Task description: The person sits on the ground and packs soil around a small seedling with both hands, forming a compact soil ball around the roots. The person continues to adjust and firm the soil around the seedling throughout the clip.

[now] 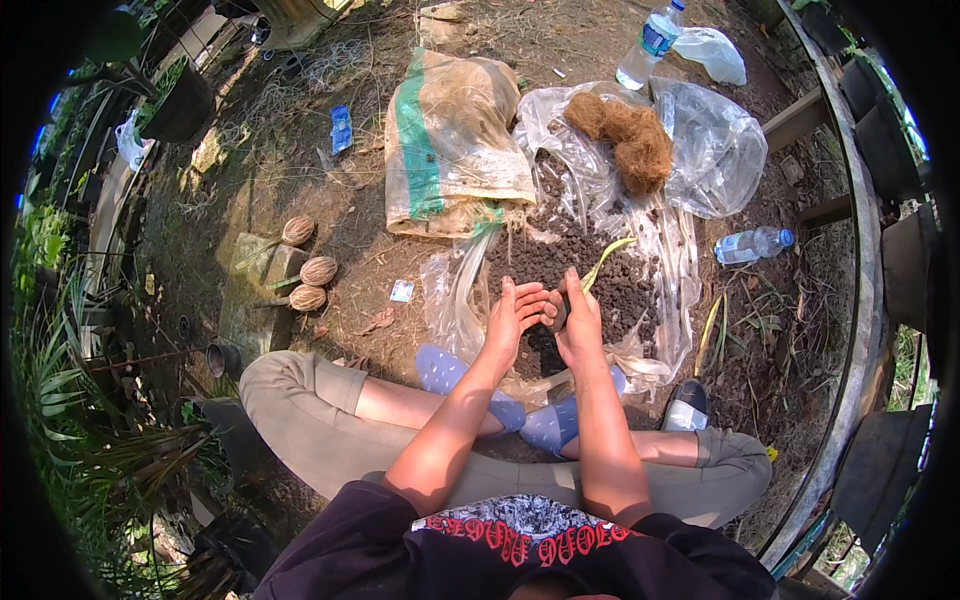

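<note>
My right hand (580, 319) holds a dark clump of soil (559, 309) with a green leafy cutting (604, 259) rising from it towards the upper right. Facing it, my left hand (515, 309) is open, palm inward, its fingertips near the clump; whether they touch it I cannot tell. Both hands are above dark loose soil (622, 281) spread on a clear plastic sheet (679, 300). Brown coir fibre (641, 146) lies on the plastic beyond the soil. A woven sack (465, 142) with a green stripe lies left of it. Several fibre-wrapped balls (318, 271), with stems or leaves, sit at the left.
Water bottles stand (651, 45) at the back and lie (754, 245) at the right. A concrete block (259, 300) is beside the balls. A metal rail (862, 300) runs along the right. A dark shoe (685, 405) is near my knee; a hanging pot (180, 101) is upper left.
</note>
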A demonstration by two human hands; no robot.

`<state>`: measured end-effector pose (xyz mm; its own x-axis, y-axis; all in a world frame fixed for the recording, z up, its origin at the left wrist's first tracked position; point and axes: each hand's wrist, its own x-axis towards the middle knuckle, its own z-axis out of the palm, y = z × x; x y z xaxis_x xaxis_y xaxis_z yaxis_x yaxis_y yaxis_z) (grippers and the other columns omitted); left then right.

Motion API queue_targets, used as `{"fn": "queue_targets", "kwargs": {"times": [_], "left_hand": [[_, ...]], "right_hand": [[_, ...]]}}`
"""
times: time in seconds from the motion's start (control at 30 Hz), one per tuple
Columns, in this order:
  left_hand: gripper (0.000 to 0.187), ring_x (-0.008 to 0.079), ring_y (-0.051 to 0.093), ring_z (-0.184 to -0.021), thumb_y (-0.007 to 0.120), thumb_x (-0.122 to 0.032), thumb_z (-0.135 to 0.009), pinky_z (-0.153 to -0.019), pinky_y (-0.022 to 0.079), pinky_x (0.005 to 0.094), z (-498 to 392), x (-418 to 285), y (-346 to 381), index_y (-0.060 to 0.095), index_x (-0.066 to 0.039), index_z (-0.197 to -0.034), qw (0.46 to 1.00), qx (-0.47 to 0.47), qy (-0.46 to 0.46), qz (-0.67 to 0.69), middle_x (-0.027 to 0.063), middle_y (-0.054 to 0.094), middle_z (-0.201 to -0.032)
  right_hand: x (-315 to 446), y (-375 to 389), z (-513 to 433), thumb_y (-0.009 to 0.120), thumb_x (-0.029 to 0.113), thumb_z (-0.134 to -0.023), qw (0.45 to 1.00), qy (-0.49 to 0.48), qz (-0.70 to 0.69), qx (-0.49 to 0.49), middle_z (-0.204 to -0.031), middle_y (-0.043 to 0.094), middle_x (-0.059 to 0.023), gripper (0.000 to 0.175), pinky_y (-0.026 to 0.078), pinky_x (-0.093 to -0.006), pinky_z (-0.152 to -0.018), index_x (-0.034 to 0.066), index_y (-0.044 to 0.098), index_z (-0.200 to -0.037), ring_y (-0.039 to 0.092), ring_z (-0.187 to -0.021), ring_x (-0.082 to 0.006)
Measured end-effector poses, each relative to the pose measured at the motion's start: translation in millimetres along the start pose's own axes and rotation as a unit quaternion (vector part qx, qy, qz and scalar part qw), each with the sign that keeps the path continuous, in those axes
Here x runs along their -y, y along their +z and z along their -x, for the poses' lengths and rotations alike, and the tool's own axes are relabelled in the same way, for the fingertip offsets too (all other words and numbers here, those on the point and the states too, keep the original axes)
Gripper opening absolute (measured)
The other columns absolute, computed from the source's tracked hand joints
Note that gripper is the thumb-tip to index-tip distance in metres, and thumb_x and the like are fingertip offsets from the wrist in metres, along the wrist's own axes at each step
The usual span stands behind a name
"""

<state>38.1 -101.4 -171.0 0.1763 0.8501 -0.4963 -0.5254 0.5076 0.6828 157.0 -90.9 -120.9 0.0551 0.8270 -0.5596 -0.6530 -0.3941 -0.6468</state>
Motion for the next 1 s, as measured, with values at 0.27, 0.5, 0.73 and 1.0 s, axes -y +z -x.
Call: {"fn": "queue_targets", "kwargs": {"times": [0.27,0.5,0.73,1.0], "left_hand": [[0.067,0.0146,0.058,-0.097,0.025,-0.056,-0.104,-0.085,0.049,0.0302,0,-3,1,0.055,0.001,-0.125,1.0,-0.023,0.005,0.017,0.0081,0.06,-0.107],[0.07,0.0176,0.058,-0.103,0.024,-0.058,-0.103,-0.093,0.048,0.0336,0,-1,2,0.054,0.001,-0.125,1.0,-0.013,-0.008,0.013,0.0113,0.061,-0.113],[0.068,0.0152,0.06,-0.095,0.026,-0.058,-0.103,-0.087,0.05,0.0306,-1,-3,2,0.056,-0.001,-0.124,1.0,-0.009,-0.001,0.026,0.0081,0.063,-0.108],[0.069,0.0128,0.053,-0.086,0.024,-0.057,-0.104,-0.081,0.049,0.0289,3,-15,6,0.048,0.002,-0.13,0.997,0.018,-0.006,0.071,0.0068,0.058,-0.105]], "right_hand": [[-1,-10,-3,0.052,0.036,-0.101,0.989,0.088,-0.086,0.087,-0.09,0.063,-0.0046,0.028,0.05,-0.0278,-0.062,0.0089,0.06,-0.106,0.06,-0.075,-0.0142],[2,-3,5,0.06,0.032,-0.098,0.994,0.057,-0.013,0.095,-0.06,0.041,0.0051,0.031,0.022,-0.0194,-0.036,0.0141,0.048,-0.076,0.037,-0.044,-0.0044],[9,11,9,0.055,0.034,-0.101,0.996,0.064,0.004,0.057,-0.073,0.053,-0.0002,0.024,0.031,-0.0193,-0.041,0.0106,0.052,-0.094,0.048,-0.054,-0.0064],[-5,1,0,0.047,0.04,-0.103,0.979,0.134,-0.134,0.069,-0.077,0.054,-0.0041,0.032,0.026,-0.018,-0.038,0.0087,0.051,-0.105,0.042,-0.052,-0.0074]]}}
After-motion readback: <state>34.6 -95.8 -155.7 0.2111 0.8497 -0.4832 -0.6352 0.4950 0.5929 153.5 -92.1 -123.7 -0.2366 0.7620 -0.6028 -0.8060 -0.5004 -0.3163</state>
